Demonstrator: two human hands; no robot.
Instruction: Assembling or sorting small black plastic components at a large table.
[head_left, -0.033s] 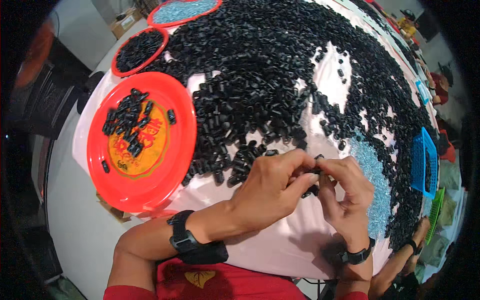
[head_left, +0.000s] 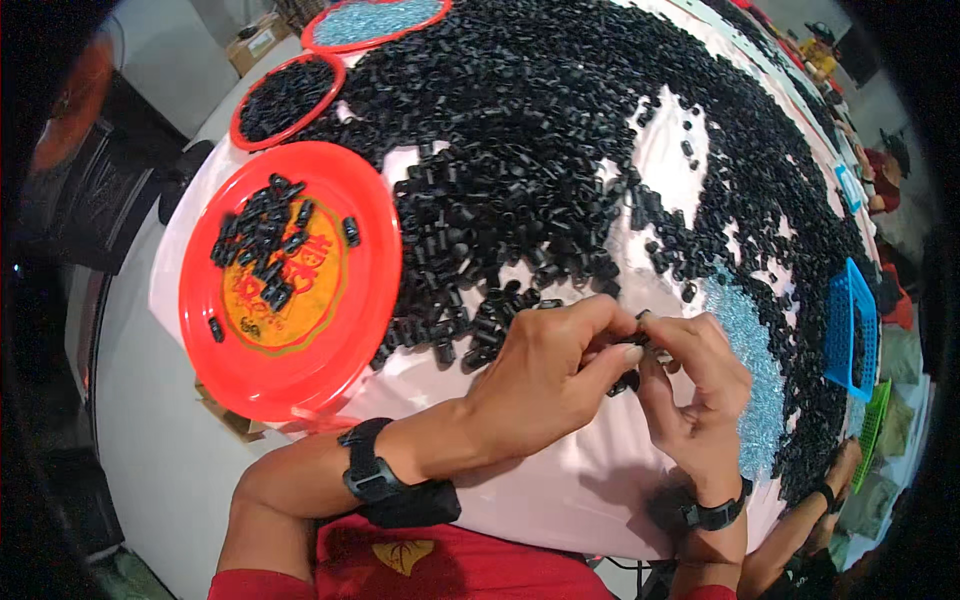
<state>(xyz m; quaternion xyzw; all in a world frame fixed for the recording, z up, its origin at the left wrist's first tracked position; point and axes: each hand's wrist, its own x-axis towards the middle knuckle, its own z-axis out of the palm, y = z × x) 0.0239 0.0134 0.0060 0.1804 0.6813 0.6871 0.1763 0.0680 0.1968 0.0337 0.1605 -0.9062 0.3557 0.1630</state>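
My left hand [head_left: 545, 375] and my right hand [head_left: 700, 395] meet fingertip to fingertip above the near part of the table. Between their pinched thumbs and forefingers is a small black plastic piece [head_left: 640, 338], mostly covered by the fingers. Another black piece [head_left: 622, 383] shows just under the fingertips; whether it is held or lies on the cloth I cannot tell. Left of my hands, a red plate [head_left: 375, 300] with a yellow printed centre carries a small heap of black parts [head_left: 262, 235].
A wide pile of loose black parts [head_left: 500, 150] spreads over the pale cloth [head_left: 560, 500]. Small clear-blue pieces [head_left: 750, 380] lie at the right. Red trays [head_left: 340, 75] stand far left, a blue basket [head_left: 850, 330] at right. A co-worker's arm [head_left: 815, 510] rests at lower right.
The whole view has shifted very slightly, so the plate and pile appear a little further right. Both hands keep the same pinch on the black piece.
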